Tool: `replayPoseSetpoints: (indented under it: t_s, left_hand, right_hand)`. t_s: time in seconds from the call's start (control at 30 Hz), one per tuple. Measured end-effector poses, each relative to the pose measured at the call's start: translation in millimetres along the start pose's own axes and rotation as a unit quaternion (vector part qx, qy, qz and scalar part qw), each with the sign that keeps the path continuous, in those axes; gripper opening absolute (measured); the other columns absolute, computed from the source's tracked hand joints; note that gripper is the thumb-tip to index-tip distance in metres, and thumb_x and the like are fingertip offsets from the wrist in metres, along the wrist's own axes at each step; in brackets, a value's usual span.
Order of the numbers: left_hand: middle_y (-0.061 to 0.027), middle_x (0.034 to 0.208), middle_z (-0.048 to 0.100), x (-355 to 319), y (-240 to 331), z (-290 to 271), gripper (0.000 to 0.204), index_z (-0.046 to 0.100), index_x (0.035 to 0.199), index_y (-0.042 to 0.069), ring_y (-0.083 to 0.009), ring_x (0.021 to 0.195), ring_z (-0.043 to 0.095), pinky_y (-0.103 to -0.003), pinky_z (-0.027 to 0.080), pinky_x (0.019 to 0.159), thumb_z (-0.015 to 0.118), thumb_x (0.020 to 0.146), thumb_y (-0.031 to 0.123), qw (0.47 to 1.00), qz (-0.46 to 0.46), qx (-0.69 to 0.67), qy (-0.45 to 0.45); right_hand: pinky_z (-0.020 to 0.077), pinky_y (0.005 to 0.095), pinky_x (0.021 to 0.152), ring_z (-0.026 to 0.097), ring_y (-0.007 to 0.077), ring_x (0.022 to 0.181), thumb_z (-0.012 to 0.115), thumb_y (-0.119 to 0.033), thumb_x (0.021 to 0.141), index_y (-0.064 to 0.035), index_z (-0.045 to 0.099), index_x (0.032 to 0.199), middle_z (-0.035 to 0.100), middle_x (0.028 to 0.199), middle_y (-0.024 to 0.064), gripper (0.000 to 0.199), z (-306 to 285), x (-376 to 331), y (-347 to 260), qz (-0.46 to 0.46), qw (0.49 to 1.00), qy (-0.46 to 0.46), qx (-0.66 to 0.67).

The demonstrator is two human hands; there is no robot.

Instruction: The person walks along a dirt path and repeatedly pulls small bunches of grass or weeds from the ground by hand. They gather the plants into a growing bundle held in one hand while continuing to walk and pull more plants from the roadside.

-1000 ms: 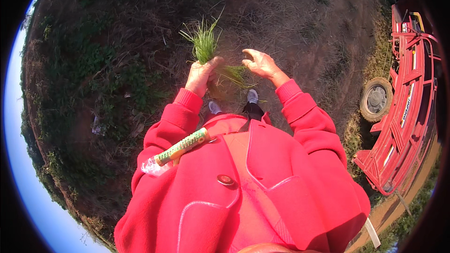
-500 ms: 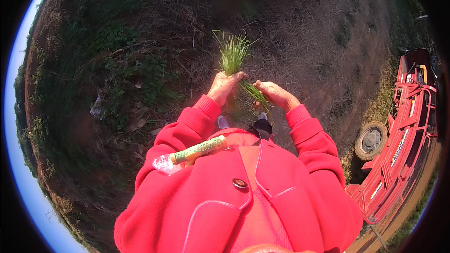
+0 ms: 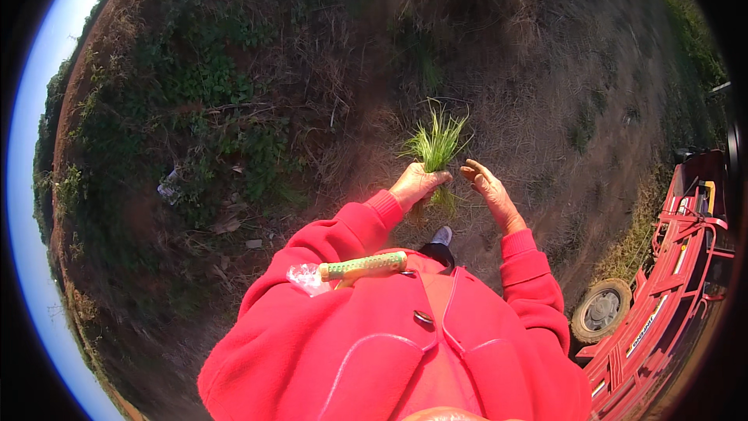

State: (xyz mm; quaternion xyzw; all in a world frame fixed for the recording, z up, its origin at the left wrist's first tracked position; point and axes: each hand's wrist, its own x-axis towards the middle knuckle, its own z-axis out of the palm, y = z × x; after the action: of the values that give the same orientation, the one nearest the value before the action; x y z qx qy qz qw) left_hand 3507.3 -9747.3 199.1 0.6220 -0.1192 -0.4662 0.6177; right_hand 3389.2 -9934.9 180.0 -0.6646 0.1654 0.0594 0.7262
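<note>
My left hand (image 3: 421, 185) is closed round a bunch of thin green grass-like stalks (image 3: 436, 144). Their tips fan out above the fist, and a blurred, paler part hangs below it. To the right of the bunch, my right hand (image 3: 492, 191) is held up with fingers stretched, apart from the stalks and with nothing visible in it. A green and yellow textured handle (image 3: 363, 267) lies against the left front of my red jacket (image 3: 327, 335), with clear plastic (image 3: 308, 279) at its left end.
Dry grass and bare soil (image 3: 538, 117) spread ahead, with leafy green weeds (image 3: 222, 70) at the left. A whitish piece of litter (image 3: 169, 185) lies among them. A red metal-framed vehicle (image 3: 662, 288) with a wheel (image 3: 602, 309) stands at the right. My shoe (image 3: 442, 235) shows below my hands.
My right hand has let go of the lower stalks and opened beside the bunch. The bunch stays in my left hand. The whole view has shifted somewhat.
</note>
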Motion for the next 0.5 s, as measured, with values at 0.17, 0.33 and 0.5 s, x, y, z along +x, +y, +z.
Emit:
replayPoseSetpoints:
  t_s: [0.17,0.33,0.5]
  left_hand:
    - [0.0014,0.081,0.063,38,20,43,0.014,0.065,0.094,0.006,-0.0055,0.071,0.053,-0.024,0.044,0.061,0.063,0.084,0.017,0.997,-0.018,-0.07,0.033]
    - [0.0009,0.071,0.059,66,36,51,0.02,0.064,0.091,0.004,-0.0074,0.056,0.049,-0.025,0.04,0.05,0.066,0.082,0.022,0.979,-0.06,-0.172,0.094]
    - [0.0064,0.057,0.034,106,39,45,0.026,0.06,0.095,0.005,-0.0069,0.048,0.032,-0.023,0.03,0.046,0.067,0.082,0.027,0.948,-0.074,-0.298,0.081]
  right_hand:
    - [0.0333,0.0339,0.1,0.044,0.0215,0.119,0.067,-0.052,0.074,0.0003,0.031,0.137,0.049,0.126,0.0144,0.089,-20,17,-13,0.04,0.993,-0.105,-0.036]
    - [0.0394,0.0202,0.062,0.047,0.0041,0.071,0.059,-0.026,0.087,-0.0025,0.055,0.109,0.053,0.082,-0.0055,0.032,-57,31,-24,0.104,0.973,-0.188,0.083]
    - [0.0329,0.0178,0.053,0.038,0.0002,0.063,0.054,-0.025,0.091,-0.0058,0.057,0.102,0.046,0.072,-0.0098,0.023,-81,67,-36,0.167,0.966,-0.178,0.086]
